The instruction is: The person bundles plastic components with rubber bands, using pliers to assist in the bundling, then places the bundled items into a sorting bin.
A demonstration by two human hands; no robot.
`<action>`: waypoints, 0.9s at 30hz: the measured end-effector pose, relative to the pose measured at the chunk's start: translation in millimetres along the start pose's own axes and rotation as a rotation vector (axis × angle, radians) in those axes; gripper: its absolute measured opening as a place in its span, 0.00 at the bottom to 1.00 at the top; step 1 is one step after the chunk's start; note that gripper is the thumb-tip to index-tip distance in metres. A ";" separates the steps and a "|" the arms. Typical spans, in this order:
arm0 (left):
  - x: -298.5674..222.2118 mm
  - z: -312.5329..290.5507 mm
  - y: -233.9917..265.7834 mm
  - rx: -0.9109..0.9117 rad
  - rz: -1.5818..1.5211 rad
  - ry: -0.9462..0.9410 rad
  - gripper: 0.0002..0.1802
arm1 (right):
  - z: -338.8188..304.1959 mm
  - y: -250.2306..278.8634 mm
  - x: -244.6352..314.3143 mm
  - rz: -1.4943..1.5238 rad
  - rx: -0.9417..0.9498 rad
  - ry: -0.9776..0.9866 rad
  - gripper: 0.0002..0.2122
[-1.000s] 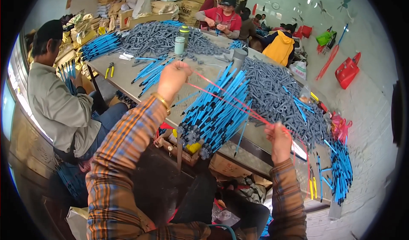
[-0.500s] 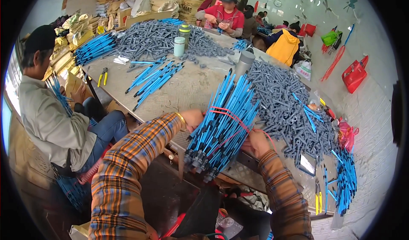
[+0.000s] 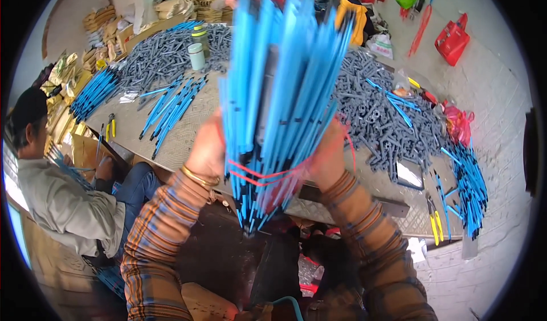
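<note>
A thick bundle of thin blue rods (image 3: 285,93) with black bands stands nearly upright before me, lifted over the table's near edge. Pink string (image 3: 259,178) is wound round its lower part. Against the bundle's left side presses my left hand (image 3: 206,150), closed round it, with its fingertips hidden behind the rods. On the opposite side my right hand (image 3: 329,156) grips the bundle, slightly smeared by motion. A loose end of the string trails beside that hand. Loose blue rods (image 3: 174,107) lie on the table beyond my left hand.
Grey plastic parts (image 3: 376,113) are heaped on the table (image 3: 142,133). Pliers with yellow handles (image 3: 435,221) and a dark-framed flat object (image 3: 409,174) lie at the right, near more blue rods (image 3: 467,190). A seated co-worker (image 3: 68,201) is close on my left.
Both hands have raised the bundle and tipped it more upright, toward me. The view has shifted slightly right. The grey bottle is now hidden behind the rods.
</note>
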State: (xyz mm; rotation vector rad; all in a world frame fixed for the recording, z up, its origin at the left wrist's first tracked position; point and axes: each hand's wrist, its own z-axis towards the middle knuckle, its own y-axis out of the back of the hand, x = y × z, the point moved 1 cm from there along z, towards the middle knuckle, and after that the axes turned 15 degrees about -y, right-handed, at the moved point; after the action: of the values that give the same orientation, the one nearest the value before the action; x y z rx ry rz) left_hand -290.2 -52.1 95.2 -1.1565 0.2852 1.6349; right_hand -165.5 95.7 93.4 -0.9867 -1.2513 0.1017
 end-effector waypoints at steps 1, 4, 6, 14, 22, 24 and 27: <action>-10.6 4.9 19.7 0.051 -0.273 0.035 0.19 | -0.4 -18.2 13.8 -0.172 -0.041 0.104 0.14; -6.6 25.8 22.7 -0.092 -0.523 -0.075 0.22 | 7.5 -44.5 44.9 -0.365 -0.031 0.305 0.14; -15.6 24.2 19.7 0.071 -0.540 -0.098 0.24 | 15.4 -52.8 57.9 -0.389 0.106 0.464 0.14; 114.2 35.7 -0.5 0.162 -1.410 -0.119 0.31 | 57.0 43.6 -0.4 -0.369 -0.028 0.255 0.15; 117.1 65.4 9.1 0.140 -1.141 0.001 0.30 | 84.0 61.1 2.1 -0.060 -0.010 0.022 0.10; 118.0 67.7 11.0 0.126 -1.065 0.034 0.30 | 92.4 58.7 1.8 -0.073 -0.040 0.028 0.10; 117.6 71.8 7.1 0.111 -0.988 0.073 0.30 | 103.3 57.9 4.7 -0.098 -0.103 0.032 0.10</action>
State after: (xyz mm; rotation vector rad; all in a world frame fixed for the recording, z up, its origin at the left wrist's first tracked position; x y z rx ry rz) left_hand -330.9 65.6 35.8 -1.0208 -0.1485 0.6982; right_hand -223.7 191.8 55.9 -1.0095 -1.2834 -0.0556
